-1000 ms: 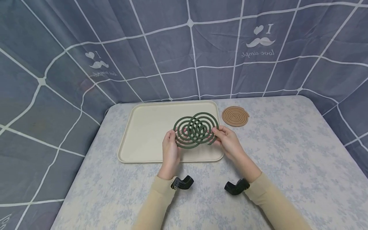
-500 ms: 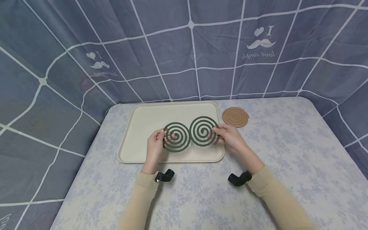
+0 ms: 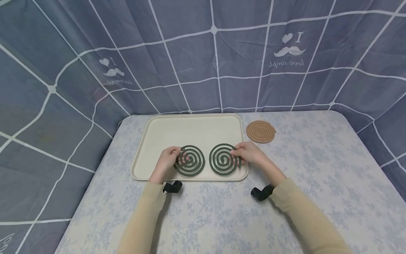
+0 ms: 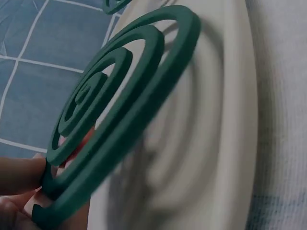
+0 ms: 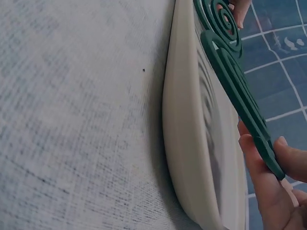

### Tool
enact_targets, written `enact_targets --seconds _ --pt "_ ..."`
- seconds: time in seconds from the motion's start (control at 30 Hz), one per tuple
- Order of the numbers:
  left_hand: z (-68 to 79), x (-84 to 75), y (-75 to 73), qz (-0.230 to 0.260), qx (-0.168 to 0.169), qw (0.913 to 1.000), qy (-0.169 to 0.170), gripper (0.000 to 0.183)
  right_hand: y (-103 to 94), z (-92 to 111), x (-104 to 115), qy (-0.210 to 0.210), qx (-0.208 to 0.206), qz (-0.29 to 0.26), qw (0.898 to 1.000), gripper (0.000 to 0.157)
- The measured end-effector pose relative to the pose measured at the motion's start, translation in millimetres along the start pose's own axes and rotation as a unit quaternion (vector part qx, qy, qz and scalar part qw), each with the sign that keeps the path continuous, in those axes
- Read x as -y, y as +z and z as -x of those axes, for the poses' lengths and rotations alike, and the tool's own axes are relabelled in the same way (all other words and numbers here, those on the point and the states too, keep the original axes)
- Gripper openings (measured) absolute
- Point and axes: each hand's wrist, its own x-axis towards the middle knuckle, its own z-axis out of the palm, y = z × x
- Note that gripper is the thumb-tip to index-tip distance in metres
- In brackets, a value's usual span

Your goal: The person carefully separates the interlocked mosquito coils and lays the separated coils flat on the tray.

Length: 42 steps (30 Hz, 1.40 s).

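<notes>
Two dark green mosquito coils are held apart, side by side, over the front part of a cream tray (image 3: 190, 128). My left hand (image 3: 166, 158) pinches the left coil (image 3: 193, 171) at its outer edge, thumb on top and fingers beneath. In the left wrist view this coil (image 4: 144, 110) tilts above the tray and throws a shadow on it. By its right edge my right hand (image 3: 248, 152) pinches the other coil (image 3: 219, 171). The right wrist view shows that coil (image 5: 235, 91) edge-on, raised over the tray, between thumb and fingers.
A brown coil (image 3: 261, 132) lies flat on the table just right of the tray's back corner. The table (image 3: 209, 218) has a pale blue floral cloth. Behind and to the left hangs a grey-blue checked curtain (image 3: 190, 60).
The two green coils overlapped, then were drawn apart as my left hand moved left. Both hands have since come lower toward the tray's front, and a gap now shows between the coils.
</notes>
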Motion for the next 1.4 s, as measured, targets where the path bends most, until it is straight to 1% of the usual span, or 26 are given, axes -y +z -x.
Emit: enact_targets --seconds 0.1,0.27,0.4,0.5,0.6,0.67,0.73,0.77,0.83,0.9,1.0,1.07,1.17,1.3,1.4 --pt "-3.2 1.3 1.0 -0.005 0.0 1.0 -0.008 0.036 1.6 -4.1 -2.1 0.003 0.003 0.003 1.0 0.026" --pt "-5.4 2.5 3.1 0.009 -0.001 0.9998 -0.02 0.038 4.9 -10.0 -4.6 0.005 0.001 0.005 1.0 0.021" --pt "-4.3 2.9 4.4 0.011 -0.012 0.9998 -0.012 0.038 7.2 -11.8 -4.8 0.014 -0.007 0.003 1.0 0.022" --pt "-2.7 3.1 6.0 0.003 -0.025 0.9997 0.005 0.037 9.2 -12.4 -5.5 0.023 -0.007 -0.015 1.0 0.031" --pt "0.0 2.9 5.9 -0.003 -0.031 0.9991 0.027 0.037 10.4 -12.0 -5.1 0.028 -0.011 -0.018 0.999 0.043" --pt "3.1 2.4 5.2 -0.026 -0.022 0.9984 0.046 0.04 11.5 -11.4 -4.9 0.026 -0.018 -0.011 0.999 0.046" --pt "6.5 2.2 4.6 -0.06 0.001 0.9958 0.07 0.046 12.0 -10.8 -4.4 0.024 -0.025 0.0 0.999 0.048" --pt "8.2 2.0 4.8 -0.081 0.015 0.9934 0.079 0.051 12.1 -10.6 -4.4 0.023 -0.03 0.007 0.999 0.048" --pt "11.3 1.7 6.3 -0.128 0.045 0.9861 0.095 0.065 12.5 -10.9 -4.8 0.018 -0.038 0.018 0.999 0.048" --pt "12.9 1.7 8.6 -0.161 0.072 0.9793 0.099 0.082 12.4 -11.4 -5.3 0.015 -0.047 0.029 0.998 0.048" --pt "13.1 2.3 12.3 -0.196 0.094 0.9718 0.093 0.101 12.8 -11.5 -5.7 0.005 -0.063 0.052 0.997 0.049" --pt "12.5 3.1 14.3 -0.213 0.096 0.9683 0.09 0.108 13.5 -10.3 -5.7 -0.004 -0.072 0.067 0.995 0.049" --pt "11.5 4.5 16.6 -0.227 0.088 0.9655 0.093 0.108 15.0 -7.3 -5.1 -0.023 -0.087 0.096 0.991 0.051" --pt "11.1 4.9 17.8 -0.218 0.079 0.9687 0.089 0.105 17.4 -3.4 -2.9 -0.054 -0.097 0.143 0.984 0.057" --pt "10.4 5.1 18.0 -0.213 0.072 0.9704 0.087 0.104 19.8 -3.1 -1.5 -0.077 -0.075 0.181 0.978 0.071"
